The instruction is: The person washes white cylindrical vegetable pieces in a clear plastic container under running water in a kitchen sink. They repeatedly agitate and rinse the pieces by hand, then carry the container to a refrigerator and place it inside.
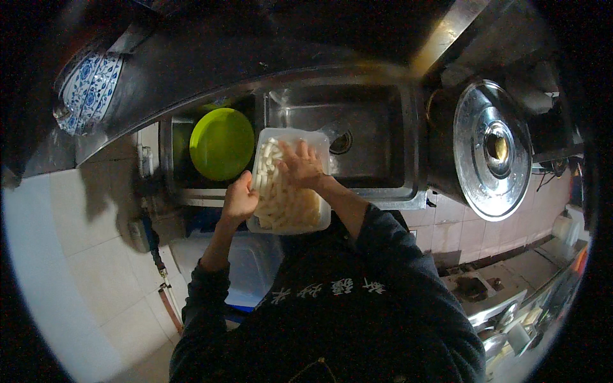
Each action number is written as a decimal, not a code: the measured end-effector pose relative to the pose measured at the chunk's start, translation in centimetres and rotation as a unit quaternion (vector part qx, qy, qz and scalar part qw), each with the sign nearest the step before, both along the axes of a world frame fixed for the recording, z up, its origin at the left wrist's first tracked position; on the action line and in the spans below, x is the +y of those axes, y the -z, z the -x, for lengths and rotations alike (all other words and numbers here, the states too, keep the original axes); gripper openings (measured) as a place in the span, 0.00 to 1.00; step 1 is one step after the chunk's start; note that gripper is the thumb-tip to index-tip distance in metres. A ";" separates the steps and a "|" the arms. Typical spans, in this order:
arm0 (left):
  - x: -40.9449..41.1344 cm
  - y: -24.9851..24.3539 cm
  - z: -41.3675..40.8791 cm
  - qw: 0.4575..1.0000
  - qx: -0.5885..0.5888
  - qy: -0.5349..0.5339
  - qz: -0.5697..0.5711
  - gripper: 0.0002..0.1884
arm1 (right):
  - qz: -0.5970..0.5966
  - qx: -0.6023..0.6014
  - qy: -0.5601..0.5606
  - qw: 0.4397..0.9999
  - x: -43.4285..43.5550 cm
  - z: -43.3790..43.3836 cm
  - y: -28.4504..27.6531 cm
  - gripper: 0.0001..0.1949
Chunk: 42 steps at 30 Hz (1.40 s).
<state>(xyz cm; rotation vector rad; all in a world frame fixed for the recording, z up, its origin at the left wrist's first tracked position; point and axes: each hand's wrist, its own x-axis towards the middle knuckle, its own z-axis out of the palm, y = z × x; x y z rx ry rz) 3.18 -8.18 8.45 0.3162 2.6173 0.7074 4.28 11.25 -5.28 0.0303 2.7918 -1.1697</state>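
Observation:
A translucent plastic container (325, 218) full of short white cylindrical pieces, perhaps rice cakes, is tilted over the near edge of a steel double sink (415, 143). My left hand (241, 198) grips its left wall, thumb up. My right hand (301, 165) lies with its fingers spread on the white pieces (275, 191) at the container's far right part. Beyond the container's right wall shows the drain (341, 142) of the larger basin. A lime-green round basin (221, 143) sits in the smaller left sink compartment.
Right of the sink stands a large pot with a shiny metal lid (517, 153). Blue-and-white patterned bowls (91, 93) rest on a dark shelf at the upper left. A translucent plastic bin (230, 268) is below the sink, and pipes (148, 163) run along its left side.

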 end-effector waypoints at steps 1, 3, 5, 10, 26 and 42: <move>0.1 -0.1 0.1 1.000 -0.002 -0.002 0.000 0.06 | 0.004 -0.006 0.000 1.000 0.0 0.0 0.0 0.36; 0.6 -0.7 0.2 1.000 -0.007 -0.007 0.001 0.06 | 0.014 -0.018 -0.001 1.000 0.1 0.2 0.1 0.37; 1.0 -1.0 0.4 0.999 -0.030 -0.024 0.003 0.08 | 0.024 -0.029 -0.003 0.999 0.1 0.4 0.0 0.37; 1.5 -1.4 0.9 0.999 -0.031 -0.021 0.026 0.07 | 0.047 -0.032 -0.003 0.998 0.1 0.6 0.3 0.38; 5.2 -4.4 1.9 0.996 -0.061 -0.032 0.054 0.08 | 0.099 -0.071 0.046 0.992 0.2 0.8 -1.0 0.35; 4.5 -2.8 2.7 0.998 -0.016 -0.016 0.057 0.07 | 0.171 0.073 0.168 0.968 -1.7 0.2 -0.7 0.31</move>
